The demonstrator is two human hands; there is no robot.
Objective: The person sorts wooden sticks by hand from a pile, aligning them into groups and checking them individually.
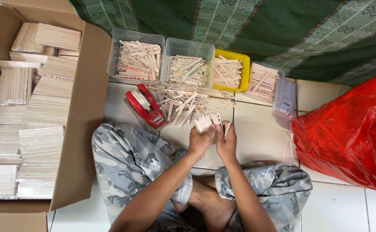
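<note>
1. Head view — the hands. The left hand [200,139] and the right hand [226,144] meet over the white tiled floor [256,137], just in front of the person's crossed legs in camouflage trousers [128,159]. Both are closed around one bundle of wooden sticks [209,121] — the left grips a thicker stack, the right pinches a few at the bundle's right edge.

2. Head view — how the bundle lies. Its long axis runs away from the person, roughly upright in the picture, with the free ends fanning out beyond the fingertips. The sticks stand on the far side of both palms; neither hand is clearly nearer, since both touch them.

3. Head view — what is just beyond. A loose pile of sticks [183,105] lies on the floor directly past the bundle's tips, near but apart from them. A red tape dispenser [145,106] sits to the left of that pile, closer to the left hand.

4. Head view — the surroundings. Farther back stand two clear tubs [138,60] of sticks, a yellow tub [231,71] and a small clear one. A cardboard box [85,129] of packed sticks fills the left side; a red plastic bag [351,129] lies at the right.
</note>
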